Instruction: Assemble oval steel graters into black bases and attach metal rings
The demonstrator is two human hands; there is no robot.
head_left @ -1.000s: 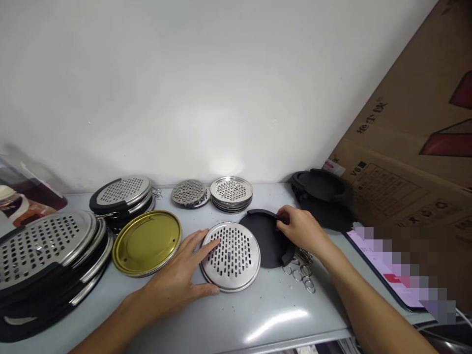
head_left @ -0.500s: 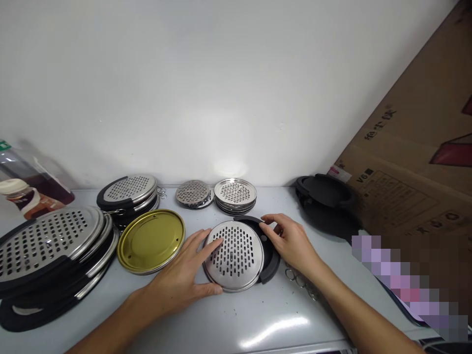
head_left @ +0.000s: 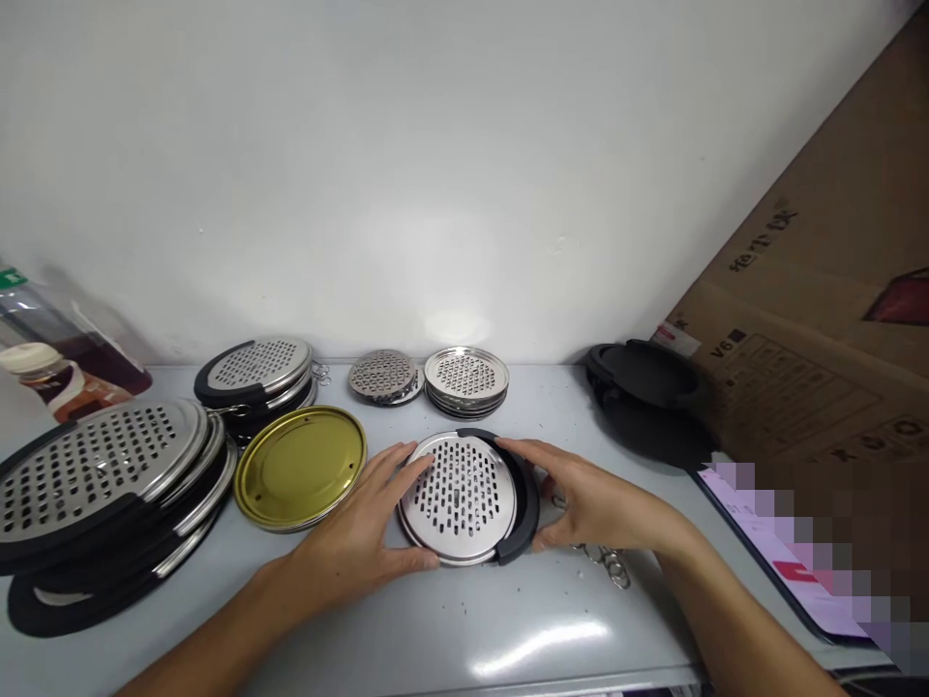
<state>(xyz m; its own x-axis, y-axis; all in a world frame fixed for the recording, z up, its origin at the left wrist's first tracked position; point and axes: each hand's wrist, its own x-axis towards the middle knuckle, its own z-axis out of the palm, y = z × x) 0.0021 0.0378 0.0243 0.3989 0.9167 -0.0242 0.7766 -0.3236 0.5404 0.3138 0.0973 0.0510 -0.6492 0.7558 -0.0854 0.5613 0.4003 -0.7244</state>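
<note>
A round metal disc [head_left: 459, 499] full of small slots lies flat in front of me. Along its right side sits a curved black holder [head_left: 530, 499], with a dark gap between the two. My left hand [head_left: 355, 528] grips the disc's left edge, thumb at the front and fingertips on top. Wrapped round the holder's outer right edge is my right hand [head_left: 591, 496], thumb low and fingers at the back. Small metal rings [head_left: 616, 569] lie near my right wrist. A gold-coloured round lid [head_left: 301, 469] is just left of my left hand.
Stacks of finished-looking perforated discs with black rims [head_left: 102, 474] stand at left, near two bottles [head_left: 44, 373]. By the wall are a small grater-like disc [head_left: 382, 376] and a stack of metal discs [head_left: 466, 373]. Black parts [head_left: 643, 378], a phone-like screen [head_left: 784, 571] and a carton [head_left: 813, 319] are right.
My right hand has moved from the holder's top to round its outer edge. The black holder has shifted left, closer around the disc, and the gap has narrowed.
</note>
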